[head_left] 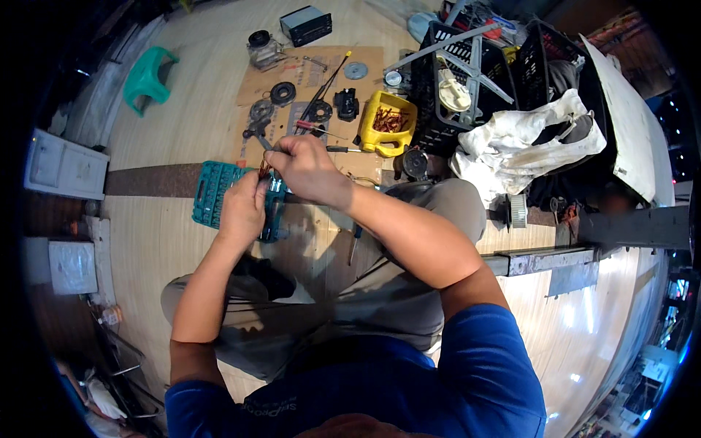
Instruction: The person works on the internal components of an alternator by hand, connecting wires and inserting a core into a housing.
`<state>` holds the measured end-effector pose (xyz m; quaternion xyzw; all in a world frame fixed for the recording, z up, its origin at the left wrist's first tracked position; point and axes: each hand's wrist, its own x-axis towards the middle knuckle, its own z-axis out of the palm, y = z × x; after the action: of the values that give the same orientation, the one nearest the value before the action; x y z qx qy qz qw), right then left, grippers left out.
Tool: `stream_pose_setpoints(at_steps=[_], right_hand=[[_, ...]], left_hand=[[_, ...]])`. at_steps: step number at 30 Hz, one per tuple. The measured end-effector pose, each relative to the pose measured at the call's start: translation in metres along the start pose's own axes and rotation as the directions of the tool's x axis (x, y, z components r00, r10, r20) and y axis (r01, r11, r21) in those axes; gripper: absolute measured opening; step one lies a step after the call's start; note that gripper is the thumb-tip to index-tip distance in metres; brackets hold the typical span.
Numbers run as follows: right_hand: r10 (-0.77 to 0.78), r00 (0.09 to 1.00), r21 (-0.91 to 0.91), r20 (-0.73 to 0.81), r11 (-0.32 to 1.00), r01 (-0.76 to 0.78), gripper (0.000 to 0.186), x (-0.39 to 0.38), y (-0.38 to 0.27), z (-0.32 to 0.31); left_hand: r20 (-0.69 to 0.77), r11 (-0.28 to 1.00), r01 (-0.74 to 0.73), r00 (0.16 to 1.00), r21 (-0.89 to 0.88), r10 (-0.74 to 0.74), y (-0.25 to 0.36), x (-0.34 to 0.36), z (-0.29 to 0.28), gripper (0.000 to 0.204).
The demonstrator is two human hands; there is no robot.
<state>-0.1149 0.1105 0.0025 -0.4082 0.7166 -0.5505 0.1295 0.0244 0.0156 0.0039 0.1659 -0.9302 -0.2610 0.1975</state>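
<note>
- A person sits on a pale wooden floor, seen from above, with both bare forearms reaching forward from the lower edge.
- The left hand point(243, 206) is closed around a small coppery part point(264, 170), gripping it from below.
- The right hand point(305, 166) is clenched just above and to the right of the left one, fingers pinched on the same small part; the two hands touch.
- The part is held in the air between the hands, above a teal tool case point(216, 191) that lies open on the floor.
- What the part is exactly cannot be told; it is mostly hidden by the fingers.
- Beyond the hands lies a flat sheet of cardboard point(365, 66) carrying round black and grey metal parts.
- A red-handled screwdriver point(312, 126) lies on the cardboard, near the right hand.
- To the right of the cardboard stands a yellow tub point(372, 139) holding coppery bits.
- A black plastic crate point(431, 109) stands just beside the tub, with grey metal bars across it.
- A crumpled white cloth point(526, 139) lies to the right of the crate.
- A green plastic stool point(146, 77) stands well apart at the far left.
- The person wears a blue shirt and grey trousers.
</note>
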Motion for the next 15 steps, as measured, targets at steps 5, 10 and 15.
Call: stream_pose_setpoints(at_steps=[5, 10, 15], right_hand=[[0.068, 0.973, 0.090, 0.222, 0.992, -0.090, 0.027, 0.008, -0.003, -0.017], [0.047, 0.900, 0.459, 0.433, 0.848, -0.265, 0.026, 0.006, -0.008, -0.027], [0.041, 0.712, 0.503, 0.701, 0.680, -0.534, 0.021, 0.006, -0.020, -0.034]], left_hand=[[-0.036, 0.995, -0.020, 0.999, -0.101, 0.016, -0.003, 0.003, 0.001, 0.015], [0.591, 0.221, 0.616, 0.788, -0.756, -0.173, -0.002, 0.001, -0.016, 0.025], [0.635, 0.080, 0.630, 0.769, -0.773, 0.075, -0.008, -0.005, -0.020, 0.032]])
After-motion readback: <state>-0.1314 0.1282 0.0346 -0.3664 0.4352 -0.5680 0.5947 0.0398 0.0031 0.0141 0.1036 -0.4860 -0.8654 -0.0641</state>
